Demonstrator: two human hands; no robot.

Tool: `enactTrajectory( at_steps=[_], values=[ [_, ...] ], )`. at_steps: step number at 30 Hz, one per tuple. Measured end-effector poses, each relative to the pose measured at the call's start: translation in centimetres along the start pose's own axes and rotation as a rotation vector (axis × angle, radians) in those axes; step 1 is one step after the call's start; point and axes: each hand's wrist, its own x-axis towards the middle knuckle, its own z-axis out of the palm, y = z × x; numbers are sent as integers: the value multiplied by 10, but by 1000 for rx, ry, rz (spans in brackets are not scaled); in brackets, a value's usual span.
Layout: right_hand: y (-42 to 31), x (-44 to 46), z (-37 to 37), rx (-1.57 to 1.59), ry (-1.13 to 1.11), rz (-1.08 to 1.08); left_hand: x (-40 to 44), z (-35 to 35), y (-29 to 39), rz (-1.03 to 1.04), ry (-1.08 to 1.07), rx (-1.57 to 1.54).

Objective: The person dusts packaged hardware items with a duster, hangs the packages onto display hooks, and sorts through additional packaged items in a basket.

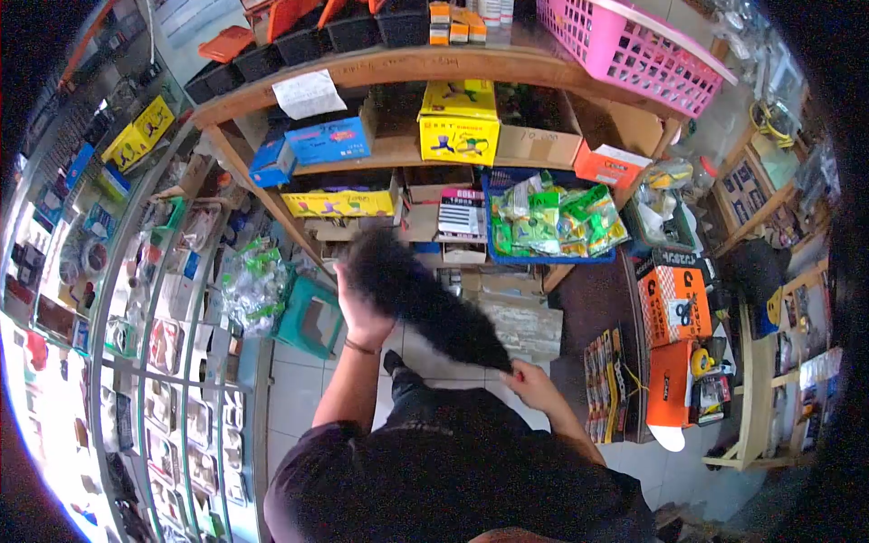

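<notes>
A black feather duster (434, 308) lies slantwise across the middle of the view, between my two hands. Its bushy end is at the upper left, and it narrows toward the lower right. My left hand (365, 317) holds the bushy end; the feathers hide most of its fingers. At the narrow end, my right hand (531, 385) is closed round the duster. Just beyond the duster stand wooden shelves, with a blue basket (552, 257) of green packets on the lower one.
A pink basket (625, 45) sits on the top shelf (362, 68), near black bins with orange lids. Yellow boxes (459, 122) fill lower shelves. A teal bin (310, 317) stands left of my left arm, beside glass display shelves. Orange boxes (674, 303) lie on the brown surface at right.
</notes>
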Motion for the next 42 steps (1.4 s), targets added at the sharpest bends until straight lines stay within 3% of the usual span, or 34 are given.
enactTrajectory(
  at_steps=[1, 2, 4, 5, 6, 8, 10, 12, 14, 16, 19, 20, 22, 23, 24, 26, 27, 28, 29, 31, 32, 34, 35, 36, 38, 39, 40, 42],
  values=[
    [0, -1, 3, 251, -14, 103, 6, -17, -18, -139, -129, -586],
    [-4, -3, 4, 250, -15, 107, 10, -24, -28, -270, -257, -1175],
    [-15, -4, 0, 398, -145, 228, 10, 15, 7, -292, -141, -1022],
    [-16, -2, -3, 236, -176, 94, 12, 30, 20, -312, -28, -865],
    [-18, 0, -3, 233, -171, 92, 13, 32, 15, -193, -209, -736],
    [-17, 2, 2, 168, -87, -11, 17, 32, 8, -217, -313, -903],
    [-4, 9, 12, 236, -51, 0, 15, 34, 21, -284, -22, -984],
    [-2, 10, 15, 155, -88, 4, 17, 21, 3, -317, 82, -921],
    [-10, 13, 5, 96, -133, -49, 21, 27, 11, -247, -259, -853],
    [-15, 20, 1, 36, -162, -119, 24, 27, 15, -261, -237, -826],
    [-10, 31, 8, 302, -82, 22, 26, 27, 26, -216, 69, -817],
    [-9, 32, 8, 305, -85, 19, 28, 27, 26, -230, 63, -828],
    [-23, 34, 0, -14, -77, -329, 38, 17, 13, -209, -326, -870],
    [-24, 35, 0, -15, -76, -332, 34, 14, 8, -179, -258, -742],
    [-24, 35, 1, 62, -51, -247, 39, 9, 4, -192, -313, -810],
    [-24, 37, 1, 136, -31, -163, 33, 29, 36, -188, 62, -815],
    [-22, 37, 2, 202, -37, -37, 34, 3, 10, -165, -248, -1096],
    [-20, 37, 3, 269, -42, 91, 36, 5, 10, -165, -262, -1128],
    [-18, 40, 2, 269, -43, 91, 40, 9, 12, -198, -225, -983],
    [-16, 43, -1, -164, -35, -283, 43, 20, 18, -251, -141, -716],
    [-18, 43, -1, -162, -25, -283, 44, 22, 27, -249, -172, -777],
    [-26, 45, -5, 160, 27, 28, 52, 22, 35, -247, 34, -796],
    [-30, 45, -5, 240, 29, 137, 65, -10, -4, -195, -299, -1130],
    [-38, 45, -5, 237, 44, 130, 66, -1, 8, -223, -427, -1094],
    [-53, 45, -6, -85, 36, -137, 74, 29, 40, -150, -440, -844],
    [-50, 48, 0, -140, 105, -233, 83, 24, 39, -298, -436, -921],
    [-49, 51, 6, -138, 119, -235, 89, 21, 39, -258, -559, -923],
    [-51, 60, 14, 265, 183, -11, 98, 24, 47, -322, -533, -1038]
  ],
)
